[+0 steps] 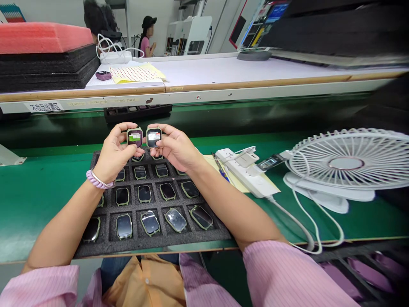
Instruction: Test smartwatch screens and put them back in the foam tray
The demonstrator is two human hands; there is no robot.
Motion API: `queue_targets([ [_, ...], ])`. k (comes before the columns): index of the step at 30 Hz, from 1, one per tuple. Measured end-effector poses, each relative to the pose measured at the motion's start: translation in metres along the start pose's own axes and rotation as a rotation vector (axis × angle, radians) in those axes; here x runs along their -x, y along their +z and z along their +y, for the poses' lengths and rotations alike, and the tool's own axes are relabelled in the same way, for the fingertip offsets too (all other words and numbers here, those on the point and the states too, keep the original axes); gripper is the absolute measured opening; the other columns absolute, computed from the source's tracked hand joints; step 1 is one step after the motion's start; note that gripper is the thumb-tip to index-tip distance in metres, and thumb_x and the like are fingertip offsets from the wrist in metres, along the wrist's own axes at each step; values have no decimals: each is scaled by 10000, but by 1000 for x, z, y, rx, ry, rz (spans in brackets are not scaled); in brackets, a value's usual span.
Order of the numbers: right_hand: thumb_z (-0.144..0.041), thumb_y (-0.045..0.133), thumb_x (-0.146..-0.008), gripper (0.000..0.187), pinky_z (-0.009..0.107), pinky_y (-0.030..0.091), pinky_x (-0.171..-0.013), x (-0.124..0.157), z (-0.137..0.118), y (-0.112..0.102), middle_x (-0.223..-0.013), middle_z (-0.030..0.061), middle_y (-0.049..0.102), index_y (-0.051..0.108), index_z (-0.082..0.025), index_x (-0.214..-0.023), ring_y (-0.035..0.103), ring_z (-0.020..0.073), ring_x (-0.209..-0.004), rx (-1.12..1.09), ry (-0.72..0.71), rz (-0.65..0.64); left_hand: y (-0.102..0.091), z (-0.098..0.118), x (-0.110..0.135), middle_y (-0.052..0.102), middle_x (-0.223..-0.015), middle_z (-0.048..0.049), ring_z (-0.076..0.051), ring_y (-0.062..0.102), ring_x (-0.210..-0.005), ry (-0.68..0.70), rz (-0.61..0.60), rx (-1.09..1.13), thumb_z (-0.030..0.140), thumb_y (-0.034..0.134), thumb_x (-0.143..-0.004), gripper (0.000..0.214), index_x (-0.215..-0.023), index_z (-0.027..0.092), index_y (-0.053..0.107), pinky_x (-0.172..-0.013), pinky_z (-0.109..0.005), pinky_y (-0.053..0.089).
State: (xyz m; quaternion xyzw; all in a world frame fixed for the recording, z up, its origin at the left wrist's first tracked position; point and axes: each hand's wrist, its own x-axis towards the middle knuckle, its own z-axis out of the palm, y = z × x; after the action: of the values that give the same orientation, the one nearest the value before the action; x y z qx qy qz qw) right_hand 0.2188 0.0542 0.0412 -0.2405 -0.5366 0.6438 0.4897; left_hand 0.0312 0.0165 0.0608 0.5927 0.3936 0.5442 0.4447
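My left hand (113,155) pinches a small green-edged smartwatch body (134,137) with a lit screen showing a green bar. My right hand (174,147) pinches a second watch body (154,136) whose lit screen shows a red bar. Both are held side by side above the far end of a black foam tray (153,245). The tray holds several more watch bodies (144,193) with dark screens, each in its own pocket.
A white power strip (247,172) with cables and a small device (270,162) lie right of the tray. A white desk fan (349,164) lies at the right. Another black tray (137,111) sits beyond on the green belt. A person (147,36) sits far behind.
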Motion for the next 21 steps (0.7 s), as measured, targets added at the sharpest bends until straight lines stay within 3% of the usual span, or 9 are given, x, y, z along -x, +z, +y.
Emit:
queue_targets([
  [11,-304,833,-722,496,238,520,-566,0,2,0,-887,-25,717,615,-192,-1153,633,83,-581,25,-23,-5,1,-2,0,748,-1014,-21,-107,745,-669,-11,1,9,151,700,-698,525,-1200,190,553,-685,-218,665],
  [21,-177,718,-690,523,238,535,-594,-1,5,-5,-896,-22,731,580,-200,-1194,632,85,-605,47,-31,-44,1,-3,0,731,-1025,-13,-101,740,-652,-20,13,3,140,689,-727,496,-1204,193,563,-685,-223,666],
])
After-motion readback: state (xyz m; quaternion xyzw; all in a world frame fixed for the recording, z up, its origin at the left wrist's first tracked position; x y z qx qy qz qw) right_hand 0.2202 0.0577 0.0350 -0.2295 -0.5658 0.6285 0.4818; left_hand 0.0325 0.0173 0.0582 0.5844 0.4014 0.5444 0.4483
